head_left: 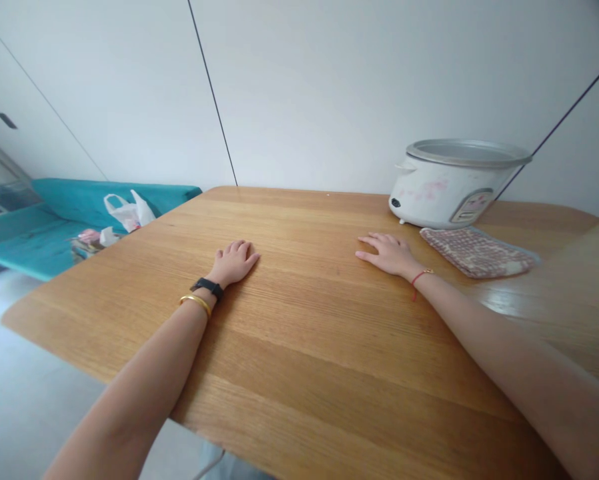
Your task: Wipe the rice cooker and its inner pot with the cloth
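Observation:
My left hand (234, 263) lies palm down on the oak-veneer wooden table (299, 333), holding nothing, with a black wristband and a gold bangle on its wrist. My right hand (387, 255) also rests flat on the wood, wearing a thin red string bracelet. Its fingertips point left, and its outer side lies close to a quilted pink-and-white pot holder (477, 252). Behind that mat stands a white rice cooker (452, 193) with a metal lid and a front control panel. Neither hand touches the cooker.
A teal bench or sofa (79, 213) lies beyond the table's left edge, with a white plastic bag (129, 211) and some colourful items on it. White wall panels stand behind the table. A pale floor (29, 393) shows below the left edge.

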### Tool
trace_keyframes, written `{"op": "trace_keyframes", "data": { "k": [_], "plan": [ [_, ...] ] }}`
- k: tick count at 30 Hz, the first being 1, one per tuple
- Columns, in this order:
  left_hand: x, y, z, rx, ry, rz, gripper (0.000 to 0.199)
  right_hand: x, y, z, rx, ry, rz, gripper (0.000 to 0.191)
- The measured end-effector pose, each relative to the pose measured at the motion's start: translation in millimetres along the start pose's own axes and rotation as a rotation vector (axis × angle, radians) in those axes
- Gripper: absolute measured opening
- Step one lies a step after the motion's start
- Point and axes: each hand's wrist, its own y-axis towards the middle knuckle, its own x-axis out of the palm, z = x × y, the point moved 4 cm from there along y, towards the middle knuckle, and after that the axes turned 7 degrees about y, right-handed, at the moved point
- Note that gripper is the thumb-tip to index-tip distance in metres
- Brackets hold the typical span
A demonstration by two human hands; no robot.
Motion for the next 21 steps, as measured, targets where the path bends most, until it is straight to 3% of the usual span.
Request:
{"op": "trace_keyframes", "data": {
  "k": [6, 12, 18, 21],
  "plan": [
    [0.8, -0.3, -1.3, -0.037, -0.008, -0.026, 0.07, -0.1, -3.6, -1.4, -0.003, 0.011, -0.006, 0.076],
    [0.1, 0.0, -2.1, -0.003, 0.007, -0.023, 0.062, 1.3, -4.1, 0.6, -0.017, 0.001, -0.043, 0.073],
    [1.9, 1.3, -3.5, -0.026, -0.019, -0.014, 0.073, 1.3, -4.6, 0.8, -0.01, 0.026, -0.022, 0.082],
    [1.1, 0.6, -2.2, -0.006, -0.011, -0.016, 0.065, 1.4, -5.4, -0.6, -0.013, 0.01, -0.038, 0.078]
  ]
}}
